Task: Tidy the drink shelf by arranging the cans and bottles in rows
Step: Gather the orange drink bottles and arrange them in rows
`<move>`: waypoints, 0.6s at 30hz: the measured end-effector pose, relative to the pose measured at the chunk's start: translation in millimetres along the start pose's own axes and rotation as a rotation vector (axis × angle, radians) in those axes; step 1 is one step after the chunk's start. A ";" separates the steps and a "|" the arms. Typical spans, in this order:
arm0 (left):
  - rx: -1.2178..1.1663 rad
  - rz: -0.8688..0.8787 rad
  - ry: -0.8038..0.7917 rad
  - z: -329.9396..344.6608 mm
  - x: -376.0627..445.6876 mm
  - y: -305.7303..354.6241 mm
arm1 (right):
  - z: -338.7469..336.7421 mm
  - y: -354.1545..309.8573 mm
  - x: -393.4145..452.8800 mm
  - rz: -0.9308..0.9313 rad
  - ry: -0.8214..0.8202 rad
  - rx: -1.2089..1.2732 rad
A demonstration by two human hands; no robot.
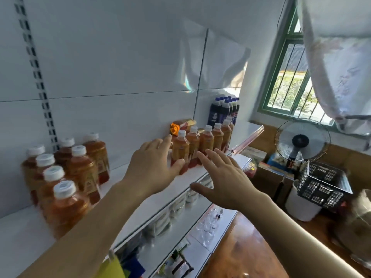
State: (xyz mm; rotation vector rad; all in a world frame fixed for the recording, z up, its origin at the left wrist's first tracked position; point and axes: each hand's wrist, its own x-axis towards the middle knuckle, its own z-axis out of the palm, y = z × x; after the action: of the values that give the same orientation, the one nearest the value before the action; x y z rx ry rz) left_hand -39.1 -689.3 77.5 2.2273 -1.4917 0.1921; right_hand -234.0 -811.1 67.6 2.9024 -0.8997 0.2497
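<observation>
on the white top shelf (140,205), a cluster of white-capped amber tea bottles (66,177) stands at far left, two deep against the slotted back panel (38,77), its nearest bottles blurred. to its right the person's left hand (152,167) reaches over the bare middle of the shelf, fingers spread wide, the thumb touching the lower side of the nearest bottle in a single-file row of amber bottles (200,143) that runs away along the shelf's front edge; it grips nothing. behind that row one orange-capped bottle (181,126) lies on its side against the back wall. the right hand (222,181) hovers just right of the row's near end, out past the shelf edge, palm down and fingers splayed, holding nothing; whether its fingertips touch a bottle cannot be told. farther back, past the row, dark bottles with blue caps (222,111) crowd the corner by the wall. under the top shelf, lower shelves (180,241) hold blurred pale packages and clear glassware. right of the shelving, on the floor side, sit cardboard boxes (269,177), a standing fan (302,141), a black plastic crate (323,183) atop a white bucket (299,205), and above them a green-framed barred window (289,77) with a pale curtain (337,57) tied aside.
</observation>
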 end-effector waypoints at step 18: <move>0.255 -0.376 0.073 104.5 177.8 20.9 | 46.4 137.6 265.8 -0.379 0.066 -0.008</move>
State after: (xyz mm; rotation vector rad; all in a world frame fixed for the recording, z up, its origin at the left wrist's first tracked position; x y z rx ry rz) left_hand 0.4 -891.5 53.9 2.6233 -1.0324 0.3544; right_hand -90.2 -1077.5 76.2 2.9596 -0.3280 0.3046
